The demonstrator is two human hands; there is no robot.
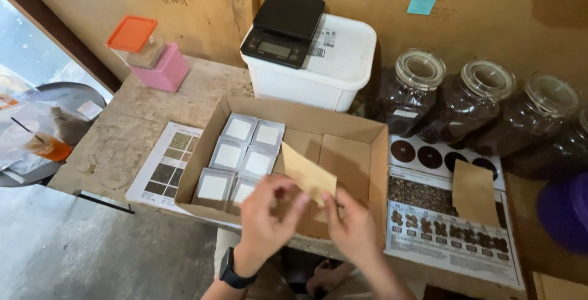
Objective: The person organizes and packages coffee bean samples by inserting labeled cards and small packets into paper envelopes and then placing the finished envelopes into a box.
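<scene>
Head view, looking down on a worn stone tabletop. Both hands meet over the near edge of a shallow open brown cardboard box. The left hand, a black watch on its wrist, and the right hand pinch a small flat tan paper pouch between thumb and fingertips, each closed on one of its lower corners. The pouch tilts up and away over the box's bare right half, probably so that its face stays towards the person.

The left half of the box holds two rows of small silver sachets with white labels, packed edge to edge; the right half is open floor, giving room to lower the pouch. The box walls are low, though the near wall sits just under the wrists.

To the right lies a printed bean chart with a second tan pouch on it. Beyond stand glass jars of dark beans. Far centre, a black digital scale rests on a white plastic tub. Far left, an orange-lidded clear container sits on a pink box.
</scene>
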